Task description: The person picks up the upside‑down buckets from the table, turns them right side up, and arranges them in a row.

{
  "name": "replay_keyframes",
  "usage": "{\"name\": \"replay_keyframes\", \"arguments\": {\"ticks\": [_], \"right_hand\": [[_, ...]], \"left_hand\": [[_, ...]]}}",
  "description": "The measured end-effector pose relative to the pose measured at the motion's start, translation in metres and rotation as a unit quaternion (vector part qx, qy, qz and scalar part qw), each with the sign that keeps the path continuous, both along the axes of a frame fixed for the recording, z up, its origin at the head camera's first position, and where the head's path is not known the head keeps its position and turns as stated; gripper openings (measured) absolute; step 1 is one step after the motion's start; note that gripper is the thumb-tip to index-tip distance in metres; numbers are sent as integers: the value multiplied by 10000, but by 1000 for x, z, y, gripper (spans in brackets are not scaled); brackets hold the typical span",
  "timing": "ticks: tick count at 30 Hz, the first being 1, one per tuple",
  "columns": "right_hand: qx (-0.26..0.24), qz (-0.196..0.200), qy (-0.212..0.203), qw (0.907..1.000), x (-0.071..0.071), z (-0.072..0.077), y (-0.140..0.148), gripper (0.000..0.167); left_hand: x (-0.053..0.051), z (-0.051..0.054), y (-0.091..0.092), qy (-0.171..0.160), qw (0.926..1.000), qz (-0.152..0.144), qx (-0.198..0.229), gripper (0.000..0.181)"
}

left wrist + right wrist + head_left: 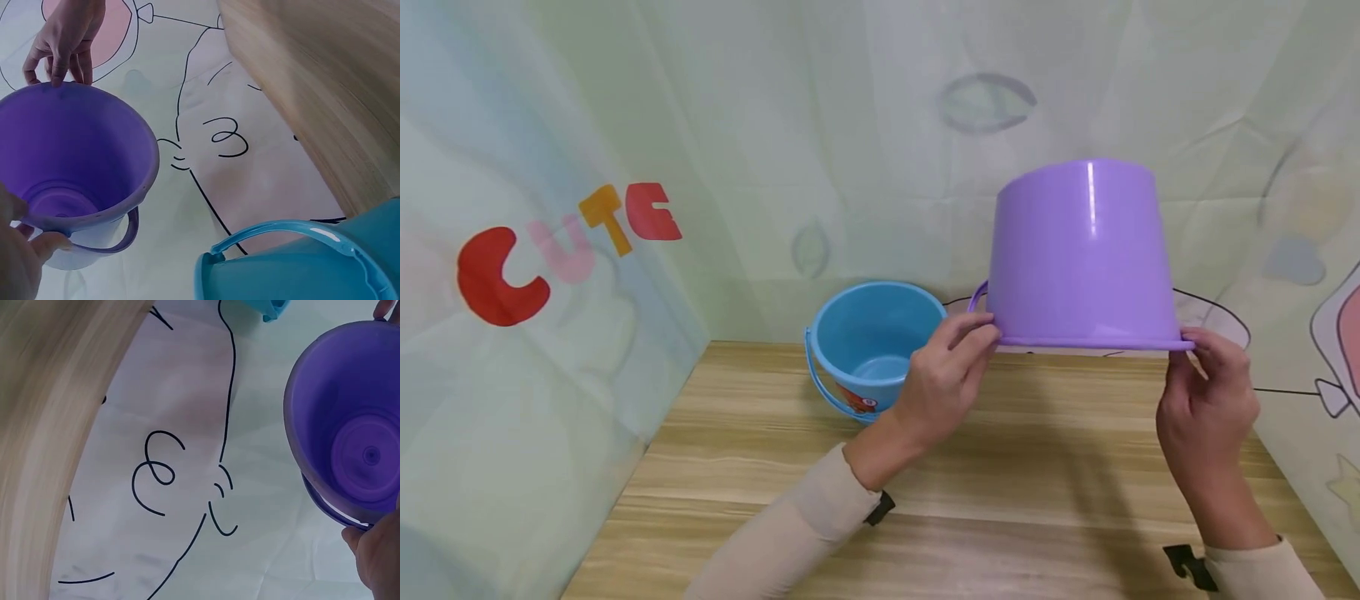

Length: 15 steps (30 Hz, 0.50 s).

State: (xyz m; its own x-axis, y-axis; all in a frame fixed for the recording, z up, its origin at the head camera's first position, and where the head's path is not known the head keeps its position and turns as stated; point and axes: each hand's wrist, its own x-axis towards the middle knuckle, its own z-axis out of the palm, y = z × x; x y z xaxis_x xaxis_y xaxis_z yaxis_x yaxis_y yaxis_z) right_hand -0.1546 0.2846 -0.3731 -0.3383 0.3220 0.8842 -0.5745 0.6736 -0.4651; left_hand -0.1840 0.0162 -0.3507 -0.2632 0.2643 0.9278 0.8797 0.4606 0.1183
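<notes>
A purple bucket (1081,258) hangs upside down in the air above the right half of the table, its rim facing down. My left hand (946,375) pinches the rim at its left side, close to the handle (977,296). On the opposite side my right hand (1210,404) pinches the rim between thumb and fingers. Both wrist views look into the bucket, and its inside (81,150) holds nothing that I can see. A blue bucket (880,333) stands upright on the table, left of the purple one, partly behind my left hand.
The wood-grain table (760,492) reaches back to a printed curtain (880,167). The blue bucket's handle (831,392) hangs down at its front left. On the left the curtain (572,250) carries coloured letters. Black straps (880,507) are on both wrists.
</notes>
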Motion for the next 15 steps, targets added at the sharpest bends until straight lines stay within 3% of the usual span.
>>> {"name": "replay_keyframes", "arguments": {"ticks": [10, 15], "right_hand": [[-316, -68, -78, 9994, -3, 6, -7, 17], [59, -236, -149, 9996, -5, 2, 0, 19]], "left_hand": [[2, 12, -4, -378, 9990, 4, 226, 10], [0, 12, -5, -744, 9968, -59, 300, 16]]}}
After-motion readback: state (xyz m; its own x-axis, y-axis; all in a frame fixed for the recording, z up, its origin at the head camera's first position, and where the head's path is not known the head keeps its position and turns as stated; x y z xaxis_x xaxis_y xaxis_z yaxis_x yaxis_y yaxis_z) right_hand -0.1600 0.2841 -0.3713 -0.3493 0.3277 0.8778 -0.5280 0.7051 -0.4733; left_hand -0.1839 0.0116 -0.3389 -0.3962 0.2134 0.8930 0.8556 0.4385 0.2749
